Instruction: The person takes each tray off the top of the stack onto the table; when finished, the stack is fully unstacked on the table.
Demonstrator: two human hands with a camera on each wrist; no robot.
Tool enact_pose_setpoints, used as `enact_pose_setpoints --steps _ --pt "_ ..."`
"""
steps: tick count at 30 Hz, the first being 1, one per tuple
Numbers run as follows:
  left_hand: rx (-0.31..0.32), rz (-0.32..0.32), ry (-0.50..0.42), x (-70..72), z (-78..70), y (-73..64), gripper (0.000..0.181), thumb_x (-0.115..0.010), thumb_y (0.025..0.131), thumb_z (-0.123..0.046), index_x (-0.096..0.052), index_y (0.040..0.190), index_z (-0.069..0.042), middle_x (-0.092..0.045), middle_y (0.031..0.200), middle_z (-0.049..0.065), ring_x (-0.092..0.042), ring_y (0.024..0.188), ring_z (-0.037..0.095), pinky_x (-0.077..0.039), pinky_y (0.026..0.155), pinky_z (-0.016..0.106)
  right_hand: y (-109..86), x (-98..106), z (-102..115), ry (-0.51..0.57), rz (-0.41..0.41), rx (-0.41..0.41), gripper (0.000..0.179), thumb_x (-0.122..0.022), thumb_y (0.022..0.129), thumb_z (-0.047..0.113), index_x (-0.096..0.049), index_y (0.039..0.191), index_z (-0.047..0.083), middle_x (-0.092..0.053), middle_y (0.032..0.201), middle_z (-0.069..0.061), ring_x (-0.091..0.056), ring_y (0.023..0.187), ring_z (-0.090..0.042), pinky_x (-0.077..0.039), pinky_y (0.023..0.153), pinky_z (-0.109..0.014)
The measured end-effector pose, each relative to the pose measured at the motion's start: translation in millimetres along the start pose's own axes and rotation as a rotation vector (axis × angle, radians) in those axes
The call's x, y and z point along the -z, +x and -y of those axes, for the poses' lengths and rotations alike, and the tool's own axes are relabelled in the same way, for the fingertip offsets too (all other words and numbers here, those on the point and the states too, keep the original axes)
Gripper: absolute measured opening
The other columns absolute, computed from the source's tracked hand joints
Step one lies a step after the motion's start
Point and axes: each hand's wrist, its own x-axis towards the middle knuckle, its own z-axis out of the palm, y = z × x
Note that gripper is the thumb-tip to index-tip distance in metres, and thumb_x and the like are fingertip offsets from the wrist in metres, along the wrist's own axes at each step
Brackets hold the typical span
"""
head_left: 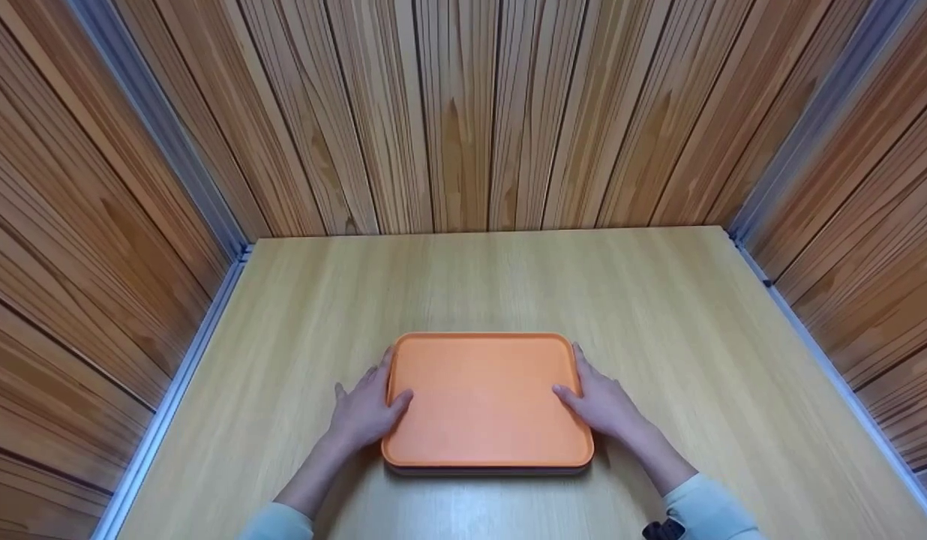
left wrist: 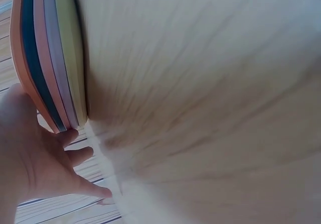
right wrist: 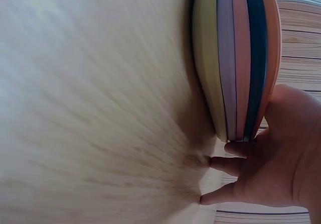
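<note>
A stack of several rectangular trays lies on the wooden table, an orange tray point(head_left: 487, 401) on top. Under it, in the left wrist view, come a dark teal tray point(left wrist: 34, 53), a pink tray point(left wrist: 49, 58), a lavender tray point(left wrist: 58, 53) and, lowest, a yellow tray point(left wrist: 71, 48). My left hand point(head_left: 364, 409) grips the stack's left side, thumb over the orange rim and fingers along the edge. On the opposite side my right hand point(head_left: 606, 401) holds it likewise. Outer fingers of both hands spread away from the stack, down toward the tabletop.
The light wooden table point(head_left: 478, 281) runs back to a plank wall point(head_left: 463, 120). Plank walls with blue-grey metal rails point(head_left: 175, 390) border both sides. A small black object point(head_left: 664, 529) sits at the right sleeve's cuff.
</note>
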Motion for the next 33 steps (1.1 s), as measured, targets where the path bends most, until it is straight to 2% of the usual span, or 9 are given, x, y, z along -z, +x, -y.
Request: enact_pose_setpoints --steps 6,12,14,20,27,30,33 --pt "0.049 0.027 -0.057 -0.4 -1.0 0.5 0.08 -0.053 0.102 -0.045 -0.012 0.164 -0.013 -0.041 0.156 0.018 -0.039 0.143 0.037 -0.002 0.107 0.08 -0.7 -1.6 0.1 0.035 0.012 -0.015 0.096 -0.058 0.099 0.054 -0.004 0.163 0.007 -0.029 0.161 -0.022 -0.047 0.136 -0.039 -0.035 0.111 -0.059" --pt "0.073 0.035 -0.071 -1.5 -2.4 1.2 0.069 -0.047 0.106 -0.038 -0.018 0.163 -0.012 -0.04 0.158 0.015 -0.038 0.144 0.035 -0.003 0.107 0.081 -2.6 -2.4 -0.6 0.038 0.007 -0.005 0.094 -0.056 0.1 0.053 -0.004 0.163 0.007 -0.028 0.162 -0.022 -0.038 0.142 -0.042 -0.027 0.113 -0.064" --pt "0.062 0.013 -0.074 -2.1 -2.9 0.9 0.064 -0.046 0.107 -0.033 -0.023 0.162 -0.01 -0.043 0.156 0.014 -0.042 0.142 0.035 -0.007 0.106 0.081 -2.8 -2.3 -0.3 0.039 0.001 -0.005 0.093 -0.057 0.1 0.052 -0.005 0.163 0.007 -0.03 0.161 -0.022 -0.039 0.141 -0.042 -0.029 0.112 -0.064" --pt "0.014 -0.062 -0.085 -5.1 -5.5 -0.1 0.052 -0.046 0.107 -0.022 -0.037 0.154 0.0 -0.055 0.144 0.02 -0.054 0.131 0.038 -0.017 0.107 0.078 -2.0 -2.1 1.6 -0.001 -0.046 0.033 0.087 -0.059 0.101 0.042 -0.011 0.161 0.001 -0.042 0.152 -0.028 -0.055 0.126 -0.041 -0.043 0.104 -0.057" --pt "-0.023 -0.112 -0.089 -7.1 -5.2 1.0 0.046 -0.047 0.105 -0.015 -0.043 0.147 0.004 -0.063 0.131 0.024 -0.06 0.122 0.041 -0.027 0.103 0.077 -2.3 -1.7 -0.1 0.007 -0.041 0.044 0.083 -0.056 0.103 0.04 -0.011 0.162 0.002 -0.042 0.152 -0.029 -0.057 0.124 -0.039 -0.043 0.105 -0.057" --pt "-0.023 -0.151 -0.154 -6.6 -5.1 0.4 0.041 -0.052 0.104 -0.014 -0.05 0.141 0.003 -0.067 0.125 0.023 -0.064 0.115 0.039 -0.039 0.101 0.068 -2.4 -1.3 -1.9 0.004 -0.036 0.05 0.081 -0.055 0.104 0.038 -0.011 0.162 0.003 -0.043 0.151 -0.028 -0.058 0.121 -0.037 -0.043 0.104 -0.057" --pt "0.0 -0.178 -0.265 -5.2 -5.7 -0.3 0.032 -0.057 0.102 -0.013 -0.058 0.132 -0.002 -0.068 0.122 0.017 -0.066 0.11 0.032 -0.05 0.096 0.054 -2.9 -0.5 -3.3 -0.001 -0.033 0.058 0.079 -0.054 0.105 0.037 -0.011 0.162 0.003 -0.042 0.152 -0.028 -0.054 0.128 -0.04 -0.04 0.106 -0.06"
